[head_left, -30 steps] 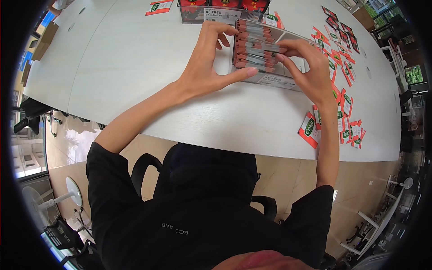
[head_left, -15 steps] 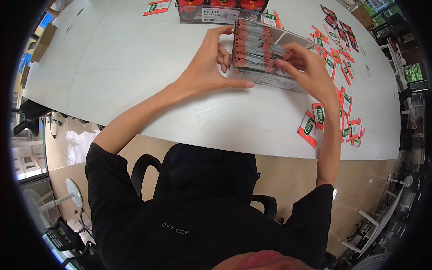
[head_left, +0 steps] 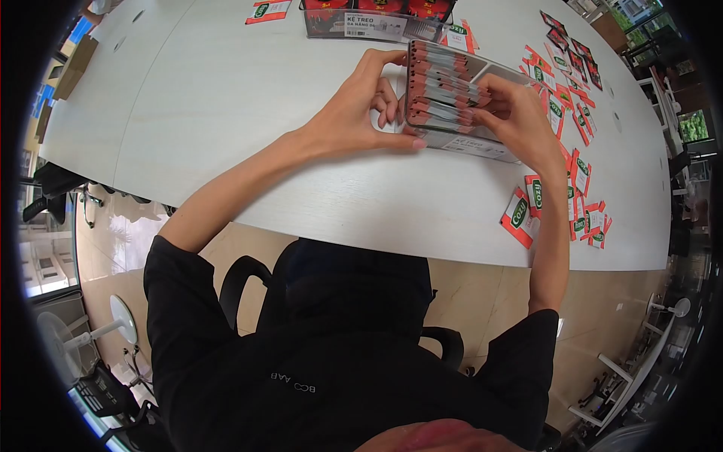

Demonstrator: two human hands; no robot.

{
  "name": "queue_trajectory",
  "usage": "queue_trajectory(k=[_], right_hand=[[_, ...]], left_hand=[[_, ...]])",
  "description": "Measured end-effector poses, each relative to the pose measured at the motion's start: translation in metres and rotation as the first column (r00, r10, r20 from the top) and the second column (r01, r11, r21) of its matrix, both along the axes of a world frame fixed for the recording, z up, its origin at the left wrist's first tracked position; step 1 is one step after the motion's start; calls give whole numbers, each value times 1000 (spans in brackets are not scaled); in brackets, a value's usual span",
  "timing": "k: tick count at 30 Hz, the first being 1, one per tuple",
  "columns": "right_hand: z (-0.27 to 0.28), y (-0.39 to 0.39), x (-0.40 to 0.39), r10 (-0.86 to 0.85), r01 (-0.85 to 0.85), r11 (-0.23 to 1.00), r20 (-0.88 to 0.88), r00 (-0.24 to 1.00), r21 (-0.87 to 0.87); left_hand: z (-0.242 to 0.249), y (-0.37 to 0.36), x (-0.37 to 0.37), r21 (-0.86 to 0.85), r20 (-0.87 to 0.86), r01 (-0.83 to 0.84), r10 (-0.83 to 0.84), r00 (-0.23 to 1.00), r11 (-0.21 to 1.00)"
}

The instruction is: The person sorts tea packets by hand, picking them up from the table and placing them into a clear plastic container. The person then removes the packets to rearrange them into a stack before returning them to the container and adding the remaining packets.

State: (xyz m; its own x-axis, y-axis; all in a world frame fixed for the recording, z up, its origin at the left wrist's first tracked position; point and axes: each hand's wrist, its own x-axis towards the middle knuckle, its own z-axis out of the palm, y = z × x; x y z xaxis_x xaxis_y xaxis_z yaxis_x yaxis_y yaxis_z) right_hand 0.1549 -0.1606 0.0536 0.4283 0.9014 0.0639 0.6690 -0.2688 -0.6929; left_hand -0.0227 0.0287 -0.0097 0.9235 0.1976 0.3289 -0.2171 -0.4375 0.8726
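Note:
A clear plastic box (head_left: 471,145) with a white label stands near the middle of the table. Its left part holds a row of sachets (head_left: 444,87) packed on edge, red-brown at the ends and silvery between. My left hand (head_left: 358,109) spans the box's left end, index fingertip at the far corner and thumb along the near side; it steadies the box. Over the right end of the row, my right hand (head_left: 516,113) has thumb and fingers closed on a sachet's edge. That hand partly hides the box's right side.
A second clear box (head_left: 324,29) with red packs stands at the far edge. Loose red-and-white Cozy sachets (head_left: 517,213) are scattered along the right side, with dark red sachets (head_left: 584,53) farther back. One more Cozy sachet (head_left: 267,10) lies far left.
The box and its sachets have shifted slightly right, and my left index finger has moved with them. My right hand stays at the right end of the row, its fingers a little lower.

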Motion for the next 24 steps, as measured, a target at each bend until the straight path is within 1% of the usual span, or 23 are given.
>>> queue_trajectory(k=[2,6,8,12,14,15,17,18,20,21,23,24], right_hand=[[1,-1,-3,9,-9,999,-1,1000,35],[5,-1,-7,5,-5,1000,44,999,9],[4,-2,-6,43,-44,998,16,999,53],[9,-8,-5,18,-15,997,-49,999,75],[10,-10,-1,-39,36,998,60,997,54],[10,-11,2,-40,37,998,60,997,53],[11,-13,9,-35,47,991,101,994,-122],[11,-14,11,-36,49,991,101,994,-123],[9,-15,14,96,-85,989,98,991,-117],[6,-14,14,96,-84,989,97,991,-118],[1,-13,13,125,-130,991,132,983,35],[2,-12,10,125,-130,991,132,983,34]], left_hand=[[3,-1,-1,11,-7,19,-19,1000,1000],[5,-4,-2,70,-16,25,-23,1000,997],[5,-4,-2,93,-13,26,-24,1000,995],[9,-7,-3,52,-55,6,-3,998,999],[10,-7,-3,40,-75,-6,9,997,999],[9,-6,-3,65,-72,-16,21,997,998],[8,-6,-3,89,-69,-21,28,997,996],[9,-6,-3,84,-73,-26,32,997,996],[10,-6,-3,77,-76,-32,37,996,997],[10,-7,-3,75,-75,-32,37,997,997],[11,-6,-4,72,-74,-31,36,997,997],[11,-6,-4,67,-77,-30,35,996,997]])
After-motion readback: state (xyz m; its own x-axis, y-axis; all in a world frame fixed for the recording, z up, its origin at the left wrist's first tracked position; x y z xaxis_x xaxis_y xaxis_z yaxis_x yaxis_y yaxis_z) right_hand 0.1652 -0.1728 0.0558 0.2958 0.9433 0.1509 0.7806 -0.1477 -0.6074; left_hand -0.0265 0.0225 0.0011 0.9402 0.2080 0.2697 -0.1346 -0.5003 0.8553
